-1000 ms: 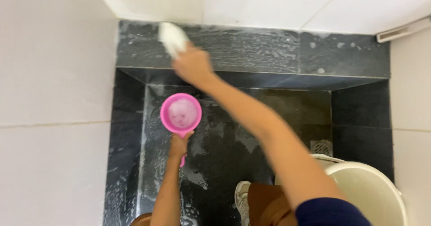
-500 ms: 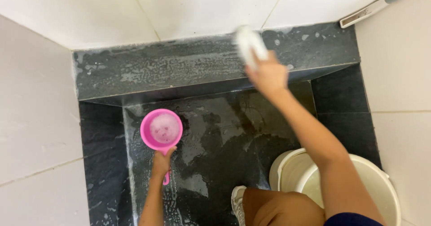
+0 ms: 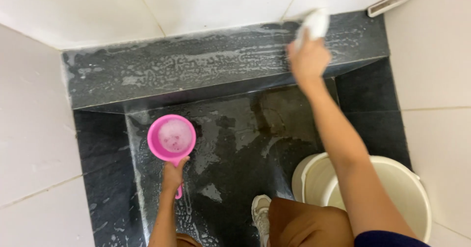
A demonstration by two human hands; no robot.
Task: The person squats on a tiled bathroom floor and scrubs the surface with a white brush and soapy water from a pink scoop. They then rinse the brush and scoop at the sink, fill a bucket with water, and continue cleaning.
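Note:
My right hand reaches out and grips a white scrubber, pressing it on the soapy dark stone ledge near its right end. My left hand holds the handle of a pink mug with foamy water in it, held over the wet dark floor. Soap suds streak the ledge from left to right.
A cream bucket stands at the lower right, partly behind my right arm. White wall tiles surround the dark recess. My shoe and brown-clad knee show at the bottom. A white fitting lies at the top right.
My right hand has swept the scrubber along the ledge from the left end to the right end. The left hand keeps the pink mug in about the same spot.

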